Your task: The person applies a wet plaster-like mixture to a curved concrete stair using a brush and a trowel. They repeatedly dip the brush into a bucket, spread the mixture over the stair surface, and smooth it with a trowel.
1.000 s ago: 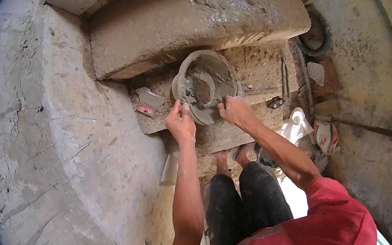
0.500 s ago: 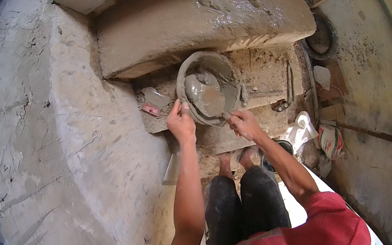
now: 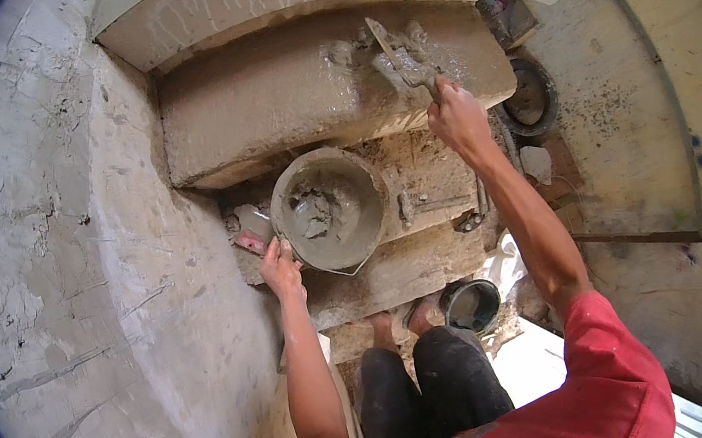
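Note:
My left hand [image 3: 282, 270] grips the near-left rim of a round bucket [image 3: 375, 216], its fingers closed on the edge. Wet grey mortar [image 3: 315, 213] lies at the bottom of the bucket. My right hand [image 3: 459, 121] is stretched forward and closed around the handle of a pointed trowel [image 3: 388, 47]. The trowel's blade is over wet mortar [image 3: 343, 56] on the top of a broad plastered step [image 3: 247, 100]; whether it touches cannot be made out.
Left of the bucket lies a tool with a red handle [image 3: 249, 242]; a hammer [image 3: 433, 205] lies to its right. A black bucket [image 3: 471, 305] stands by my feet, a round black basin [image 3: 530, 98] at the right. A rough plastered wall [image 3: 46, 259] rises on the left.
My right hand has moved from the bucket's edge forward and up with the trowel, over the step. The mortar mass seen on the trowel in the bucket is gone from there.

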The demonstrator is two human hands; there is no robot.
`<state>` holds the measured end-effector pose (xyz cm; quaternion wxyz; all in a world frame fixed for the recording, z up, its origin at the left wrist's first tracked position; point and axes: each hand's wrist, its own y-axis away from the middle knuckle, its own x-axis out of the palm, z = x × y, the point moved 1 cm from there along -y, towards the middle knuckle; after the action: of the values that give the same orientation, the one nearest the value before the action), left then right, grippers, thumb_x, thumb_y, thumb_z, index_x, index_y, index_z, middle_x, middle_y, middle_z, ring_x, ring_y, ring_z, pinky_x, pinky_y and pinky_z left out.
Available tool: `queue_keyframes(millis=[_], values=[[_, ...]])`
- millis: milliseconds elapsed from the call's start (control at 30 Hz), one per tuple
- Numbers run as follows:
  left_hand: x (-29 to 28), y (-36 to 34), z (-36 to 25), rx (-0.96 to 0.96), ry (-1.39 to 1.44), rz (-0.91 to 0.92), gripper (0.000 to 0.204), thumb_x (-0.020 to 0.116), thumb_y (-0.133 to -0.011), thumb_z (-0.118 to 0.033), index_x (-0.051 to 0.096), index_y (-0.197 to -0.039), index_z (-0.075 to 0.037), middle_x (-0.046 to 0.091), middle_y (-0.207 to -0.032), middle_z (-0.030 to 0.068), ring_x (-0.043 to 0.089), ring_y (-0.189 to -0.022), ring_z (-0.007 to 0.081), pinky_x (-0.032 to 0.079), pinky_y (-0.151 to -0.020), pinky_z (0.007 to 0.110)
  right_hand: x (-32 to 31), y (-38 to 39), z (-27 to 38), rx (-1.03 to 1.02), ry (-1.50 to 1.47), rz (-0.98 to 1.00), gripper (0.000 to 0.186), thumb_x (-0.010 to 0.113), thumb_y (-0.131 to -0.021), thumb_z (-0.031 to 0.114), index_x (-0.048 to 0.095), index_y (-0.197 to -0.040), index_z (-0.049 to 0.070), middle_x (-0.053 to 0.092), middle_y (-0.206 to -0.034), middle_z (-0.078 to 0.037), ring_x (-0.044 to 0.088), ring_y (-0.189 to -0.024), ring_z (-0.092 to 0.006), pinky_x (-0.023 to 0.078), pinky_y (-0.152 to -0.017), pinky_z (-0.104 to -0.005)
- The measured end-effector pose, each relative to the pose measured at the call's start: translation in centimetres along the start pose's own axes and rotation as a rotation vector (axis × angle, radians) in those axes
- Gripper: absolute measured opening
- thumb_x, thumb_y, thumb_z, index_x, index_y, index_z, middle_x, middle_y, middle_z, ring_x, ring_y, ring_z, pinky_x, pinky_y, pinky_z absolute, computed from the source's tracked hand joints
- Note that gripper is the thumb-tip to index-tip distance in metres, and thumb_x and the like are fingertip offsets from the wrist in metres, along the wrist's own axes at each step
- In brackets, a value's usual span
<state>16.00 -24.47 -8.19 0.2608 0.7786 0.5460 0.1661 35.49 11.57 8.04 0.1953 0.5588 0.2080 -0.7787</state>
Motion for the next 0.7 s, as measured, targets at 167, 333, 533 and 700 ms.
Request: queue_keyframes(millis=[167, 333, 533, 700], values=[[0.0, -0.4, 0.5, 0.039, -0.049, -0.043, 0.042, 0.067, -0.103, -0.010, 0.061, -0.142, 0.005, 0.075, -0.118, 0.0099, 0.063, -0.075, 0.0111, 0.049, -0.058, 0.026, -0.7, -0.4, -1.5, 0.043, -0.056, -0.026, 0.042, 0.068, -0.088, 0.021, 0.064, -0.123, -0.001, 0.072, -0.099, -0.030, 0.069, -0.095, -0.0500, 0.054, -0.084, -0.0561], [-0.5, -1.7, 0.9, 0.037, -0.057, -0.051, 0.041, 0.068, -0.102, -0.010, 0.064, -0.139, 0.005, 0.076, -0.113, 0.0105, 0.060, -0.068, 0.0103, 0.048, -0.055, 0.027, -0.5, 0.0, -5.5, 0.269, -0.137, -0.114, 0.048, 0.069, -0.084, 0.024, 0.065, -0.123, -0.003, 0.073, -0.106, -0.030, 0.071, -0.096, -0.0478, 0.056, -0.085, -0.0520], [-0.8, -2.4, 1.4, 0.055, -0.055, -0.031, 0.041, 0.070, -0.101, -0.008, 0.064, -0.139, 0.006, 0.076, -0.112, 0.0121, 0.060, -0.067, 0.0100, 0.049, -0.053, 0.028, 0.8, -5.1, -7.6, 0.551, -0.451, 0.229, 0.033, 0.068, -0.082, 0.020, 0.071, -0.103, -0.005, 0.071, -0.088, -0.022, 0.073, -0.077, -0.0294, 0.056, -0.065, -0.0467], [-0.8, -2.5, 1.6, 0.057, -0.057, -0.013, 0.037, 0.068, -0.101, -0.006, 0.066, -0.136, 0.006, 0.077, -0.107, 0.0109, 0.059, -0.064, 0.0100, 0.048, -0.051, 0.028, 4.0, -8.9, 0.9, 0.372, -0.363, 0.432, 0.045, 0.072, -0.081, 0.029, 0.072, -0.100, -0.012, 0.075, -0.096, -0.029, 0.076, -0.091, -0.0407, 0.058, -0.078, -0.0474]])
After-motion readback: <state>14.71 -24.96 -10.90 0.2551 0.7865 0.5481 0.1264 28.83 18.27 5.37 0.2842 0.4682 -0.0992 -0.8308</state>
